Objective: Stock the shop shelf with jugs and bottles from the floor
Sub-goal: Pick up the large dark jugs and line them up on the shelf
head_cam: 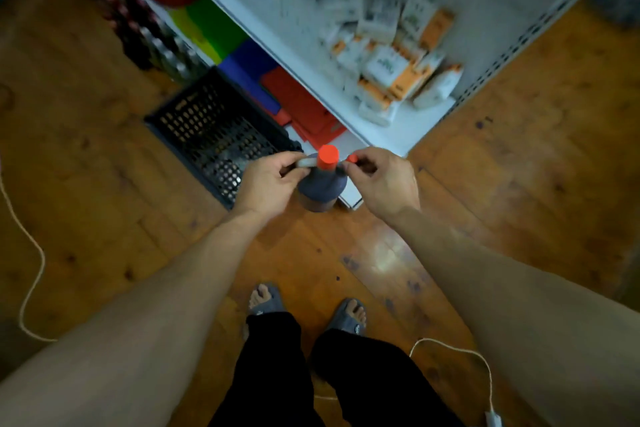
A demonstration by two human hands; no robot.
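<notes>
A dark jug (322, 189) with an orange-red cap (327, 154) hangs upright above the wooden floor, just in front of the white shelf's corner (398, 140). My left hand (266, 184) grips a grey handle at the left of the jug's neck. On the other side of the neck, my right hand (381, 180) pinches a small red-tipped piece (352, 158); what that piece belongs to is hidden by the fingers.
A black perforated crate (214, 135) sits on the floor to the left of the jug. White-and-orange boxes (391, 69) crowd the shelf. Red and blue flat items (301, 104) lie on a lower level, and dark bottles (156, 42) line the floor at upper left. White cords (31, 253) trail across the floor.
</notes>
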